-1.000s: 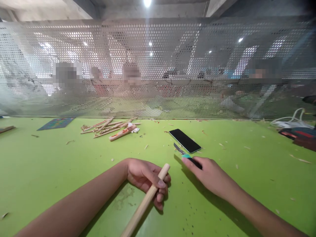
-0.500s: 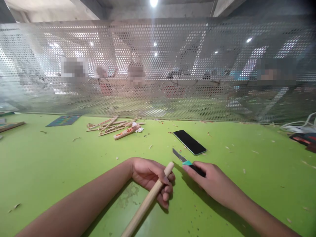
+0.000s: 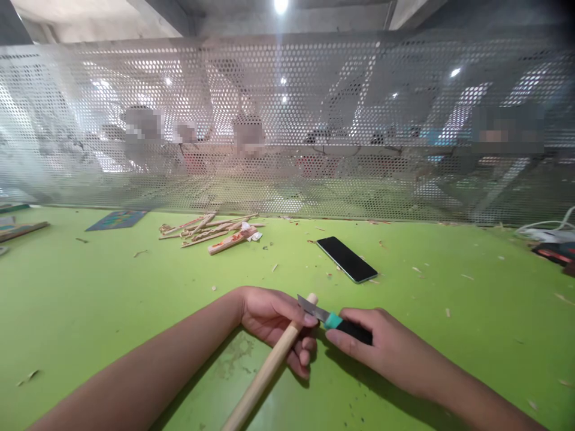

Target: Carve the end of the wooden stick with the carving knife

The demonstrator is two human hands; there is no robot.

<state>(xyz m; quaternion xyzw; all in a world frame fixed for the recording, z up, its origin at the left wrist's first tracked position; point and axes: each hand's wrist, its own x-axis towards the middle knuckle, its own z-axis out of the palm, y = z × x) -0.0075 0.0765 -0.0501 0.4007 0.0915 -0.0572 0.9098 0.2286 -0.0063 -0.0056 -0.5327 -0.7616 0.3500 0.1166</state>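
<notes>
A pale round wooden stick [image 3: 265, 376] slants up from the bottom edge, its rounded tip pointing away from me. My left hand [image 3: 281, 323] grips it near that tip, thumb across the top and fingers curled below. In my right hand [image 3: 381, 341] is a utility knife [image 3: 335, 321] with a black and teal handle. Its bare blade lies over the stick near the tip, close to my left thumb; whether it touches the wood I cannot tell.
A black phone [image 3: 347, 259] lies beyond my hands on the green table [image 3: 135, 311]. Thin wood strips [image 3: 206, 230] and a stained wood piece [image 3: 231, 240] lie farther back, with shavings scattered about. A perforated metal screen [image 3: 287, 131] closes the far side, people behind it.
My right hand has brought the knife left and toward me, so the blade now lies over the stick. The left thumb has shifted slightly along the stick toward its tip.
</notes>
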